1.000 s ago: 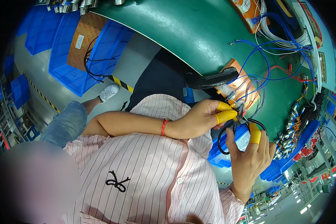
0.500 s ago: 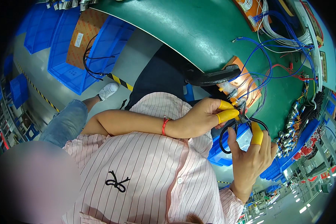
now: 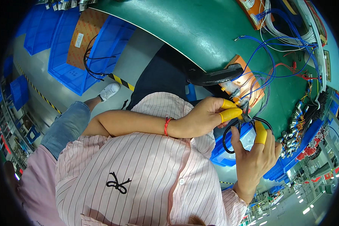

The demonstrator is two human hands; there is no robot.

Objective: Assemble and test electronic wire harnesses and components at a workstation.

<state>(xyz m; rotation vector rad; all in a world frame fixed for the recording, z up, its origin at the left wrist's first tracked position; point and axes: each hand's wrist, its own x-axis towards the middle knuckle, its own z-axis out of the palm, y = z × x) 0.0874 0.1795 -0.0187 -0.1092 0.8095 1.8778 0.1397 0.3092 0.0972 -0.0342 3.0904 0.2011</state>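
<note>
My left hand [image 3: 201, 118], with yellow finger cots on its fingertips, is closed in a pinch at the near side of an orange block [image 3: 254, 87]. What it pinches is hidden behind the fingertips. Close to those fingertips are the short grey jaws of a pair of scissors [image 3: 246, 117] with large black bow handles. My right hand [image 3: 255, 156] has its thumb and cotted index finger at the scissors' two handles. Blue, red and purple wires [image 3: 266, 77] run across the block, where whitish connectors [image 3: 233, 90] sit.
A black curved pad [image 3: 214, 76] lies at the edge of the green table [image 3: 169, 26]. Beneath my hands is a blue bin [image 3: 224, 155]. Cable bundles with metal ends [image 3: 290, 143] stand at right. Blue crates [image 3: 69, 77] and another person's leg [image 3: 69, 122] are at left.
Both hands and the scissors have shifted only slightly, with the jaws staying beside the left fingertips. The other person at left has moved, and a pink garment now shows there.
</note>
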